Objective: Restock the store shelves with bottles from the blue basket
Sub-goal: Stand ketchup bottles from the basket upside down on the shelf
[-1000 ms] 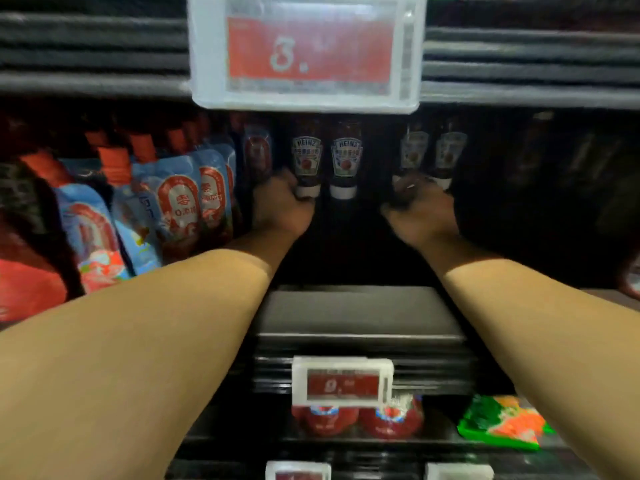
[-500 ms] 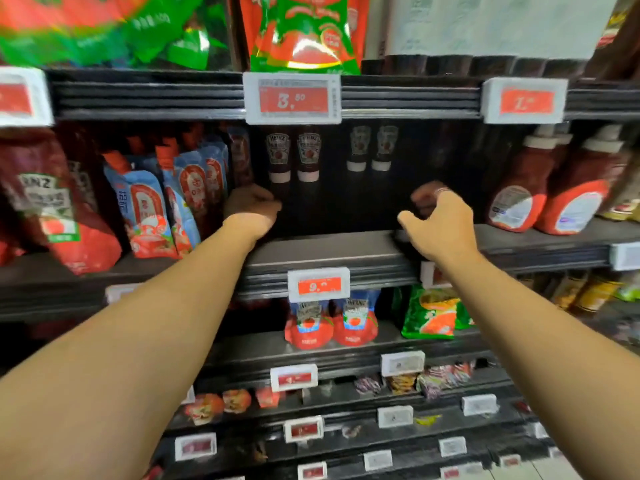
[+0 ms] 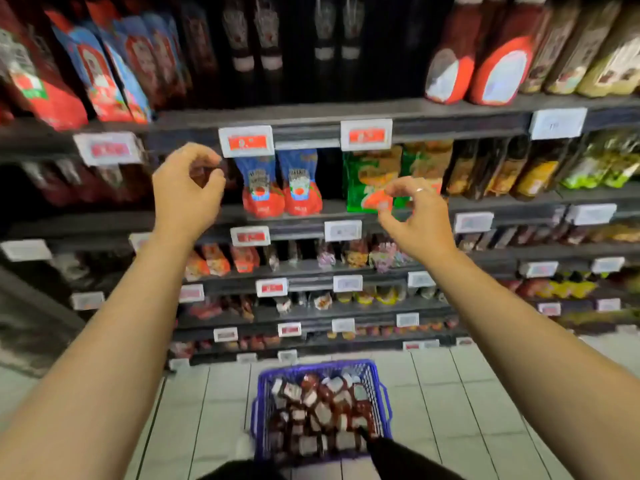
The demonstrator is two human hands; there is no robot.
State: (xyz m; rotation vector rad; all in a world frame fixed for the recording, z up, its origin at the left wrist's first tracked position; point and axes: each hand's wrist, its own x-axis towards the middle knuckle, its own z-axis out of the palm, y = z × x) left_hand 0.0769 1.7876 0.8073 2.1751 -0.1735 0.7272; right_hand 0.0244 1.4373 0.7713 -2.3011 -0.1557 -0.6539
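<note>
While both arms are raised in front of the store shelves [image 3: 311,112], neither hand carries anything. Tiers of sauce pouches and bottles face outward above price tags [image 3: 246,141], so stock reads from the aisle; a dark gap on the upper tier holds a few upside-down bottles [image 3: 244,39] set far back, probably the slot being filled. On the tiled floor [image 3: 467,393], directly below and between the arms, stands the blue basket [image 3: 320,367], placed within easy reach and heaped with dark bottles with white caps [image 3: 322,407]. Left hand [image 3: 187,187]: fingers loosely curled, empty. Right hand [image 3: 415,216]: likewise relaxed and empty, a ring [image 3: 419,189] on one finger. Next step, presumably, is reaching down for more.
</note>
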